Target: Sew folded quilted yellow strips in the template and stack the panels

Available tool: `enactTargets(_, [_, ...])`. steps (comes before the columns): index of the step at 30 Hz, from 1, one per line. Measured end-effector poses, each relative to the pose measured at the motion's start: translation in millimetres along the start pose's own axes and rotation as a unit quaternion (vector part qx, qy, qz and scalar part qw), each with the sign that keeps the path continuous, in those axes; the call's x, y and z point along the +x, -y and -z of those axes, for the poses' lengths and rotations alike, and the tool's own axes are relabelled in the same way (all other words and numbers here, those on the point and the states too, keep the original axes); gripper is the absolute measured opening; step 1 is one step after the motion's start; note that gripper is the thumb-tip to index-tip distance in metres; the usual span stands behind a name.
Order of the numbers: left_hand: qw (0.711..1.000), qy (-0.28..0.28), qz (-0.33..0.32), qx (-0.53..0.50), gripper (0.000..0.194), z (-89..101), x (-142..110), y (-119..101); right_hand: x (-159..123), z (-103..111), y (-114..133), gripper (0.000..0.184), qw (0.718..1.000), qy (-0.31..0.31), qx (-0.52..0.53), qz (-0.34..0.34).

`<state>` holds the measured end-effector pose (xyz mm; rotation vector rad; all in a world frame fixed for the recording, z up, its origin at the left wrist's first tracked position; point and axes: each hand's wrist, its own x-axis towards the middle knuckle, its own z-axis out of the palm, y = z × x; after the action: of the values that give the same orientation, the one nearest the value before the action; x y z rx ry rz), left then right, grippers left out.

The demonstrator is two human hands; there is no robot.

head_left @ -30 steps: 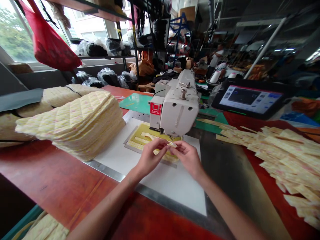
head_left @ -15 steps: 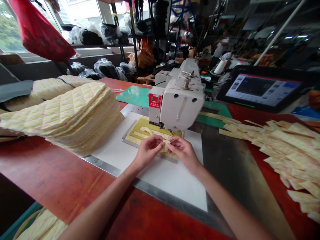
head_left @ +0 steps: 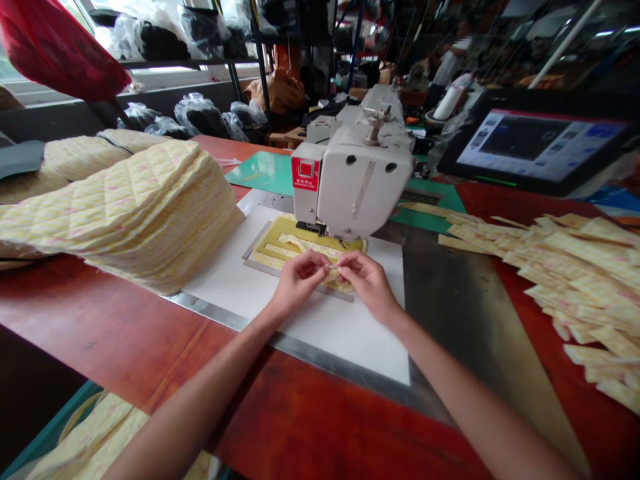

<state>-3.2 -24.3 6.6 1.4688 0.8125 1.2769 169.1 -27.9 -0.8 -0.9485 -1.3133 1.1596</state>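
Observation:
My left hand (head_left: 299,283) and my right hand (head_left: 367,285) pinch a narrow strip of yellow quilted fabric (head_left: 333,267) between their fingertips, close together. The hands hover over a yellow sewing template (head_left: 305,245) holding more quilted fabric, just in front of the white industrial sewing machine head (head_left: 357,177). The template rests on a white board (head_left: 320,337) with a steel edge. The fingers hide the middle of the strip, and the machine head hides the template's far part.
A tall stack of quilted panels (head_left: 120,217) stands left of the board, and a loose pile of quilted strips (head_left: 565,280) lies on the red table (head_left: 320,427) to the right. Behind are a control tablet (head_left: 535,143), a green cutting mat (head_left: 260,173) and bagged goods.
The whole scene sits higher in the frame because my view has tilted downward. Both hands keep their pinch on the strip and stay close together.

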Motion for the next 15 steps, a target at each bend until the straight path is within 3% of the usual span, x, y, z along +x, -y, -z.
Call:
enactTargets(5, [0.999,-0.008,-0.004,0.035,0.033,-0.9,-1.1,-5.5,-3.2,2.4,-0.4,0.024,0.998,0.010,-0.018,0.056])
enactTargets(11, [0.995,-0.002,-0.067,0.080,0.039,-0.8,0.7,12.0,-2.4,11.3,-16.7,0.025,0.992,0.005,-0.075,0.105])
enactTargets(15, [0.992,-0.014,-0.068,0.106,0.047,-5.9,-2.4,15.2,0.5,16.5,-31.7,0.038,0.982,-0.011,-0.130,0.137])
